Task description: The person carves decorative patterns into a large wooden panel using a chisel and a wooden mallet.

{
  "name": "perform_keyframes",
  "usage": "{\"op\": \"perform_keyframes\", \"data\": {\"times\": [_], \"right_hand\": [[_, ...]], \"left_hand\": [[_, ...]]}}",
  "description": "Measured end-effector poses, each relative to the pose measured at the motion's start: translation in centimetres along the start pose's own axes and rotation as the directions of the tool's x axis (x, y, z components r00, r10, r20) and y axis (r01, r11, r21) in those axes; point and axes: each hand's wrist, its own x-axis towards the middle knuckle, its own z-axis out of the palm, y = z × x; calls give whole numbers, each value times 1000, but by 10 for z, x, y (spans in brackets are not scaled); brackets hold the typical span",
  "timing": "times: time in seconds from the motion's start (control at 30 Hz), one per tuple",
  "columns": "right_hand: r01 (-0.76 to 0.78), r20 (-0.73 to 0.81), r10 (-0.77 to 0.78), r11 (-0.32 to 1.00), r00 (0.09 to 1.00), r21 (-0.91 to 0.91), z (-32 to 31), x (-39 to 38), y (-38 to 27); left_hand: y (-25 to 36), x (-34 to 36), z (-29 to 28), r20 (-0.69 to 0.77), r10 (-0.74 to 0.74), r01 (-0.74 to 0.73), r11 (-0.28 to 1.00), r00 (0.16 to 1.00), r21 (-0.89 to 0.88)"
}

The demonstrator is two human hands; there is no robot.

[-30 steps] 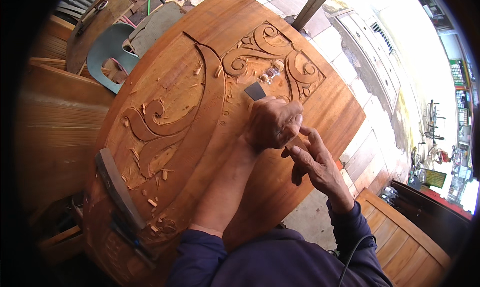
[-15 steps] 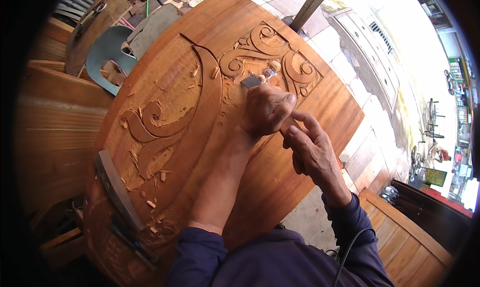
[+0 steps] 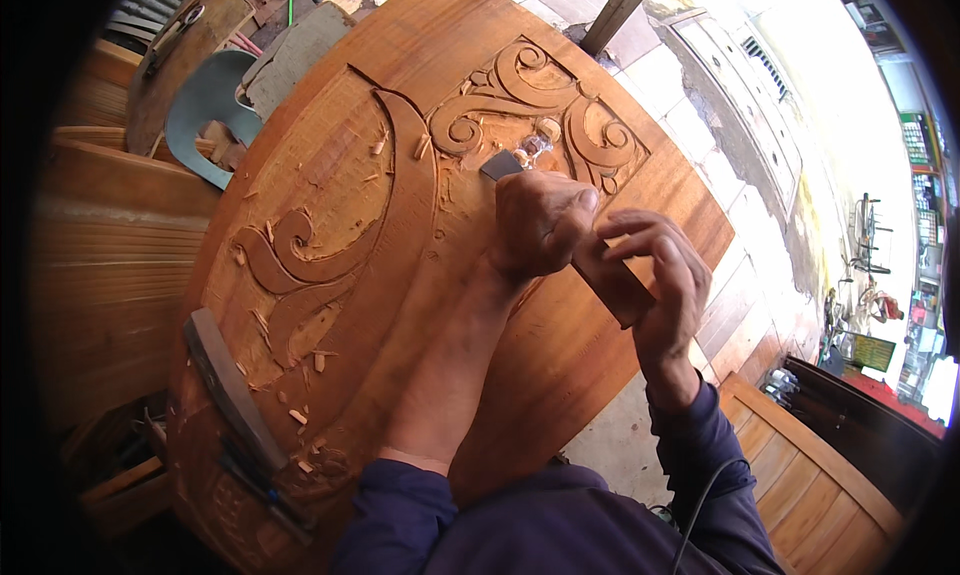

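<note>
My left hand [image 3: 545,220] is closed in a fist around a long flat bar. The bar's dark grey end [image 3: 501,165] sticks out beyond the fist over the carving, and its brown end [image 3: 618,290] shows on the near side. My right hand [image 3: 665,275] is beside that brown end, its fingers stretched and apart; any contact at the palm is hidden. Beneath both hands lies a large wooden panel [image 3: 540,375] with carved scrolls [image 3: 520,95]. Just past the grey end rests a clear, shiny thing [image 3: 538,147] with rounded tan ends, its kind unclear.
Wood chips [image 3: 320,360] are scattered over the carved part. A long dark bar [image 3: 228,390] and slim dark tools [image 3: 265,495] lie along the panel's left edge. A blue-grey chair [image 3: 205,120] stands at the far left, a post [image 3: 620,15] behind the panel, a slatted wooden piece [image 3: 810,465] at right.
My right hand has moved away from my left fist, to the right, and its fingers have spread. More of the bar's brown end now shows. My left hand has barely moved.
</note>
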Motion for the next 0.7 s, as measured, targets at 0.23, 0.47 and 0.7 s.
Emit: {"op": "perform_keyframes", "data": {"times": [0.23,0.47,0.7], "right_hand": [[11,-97,-6,998,995,56,-14,-21,-3],[-91,-32,97,983,995,159,11,1,4],[-97,39,91,979,995,179,-15,2,10]], "left_hand": [[-4,-3,-5,8,-14,13,999,1000,48],[-9,1,2,-94,-34,36,999,995,18],[-8,10,5,-121,-27,34,998,992,54]]}}
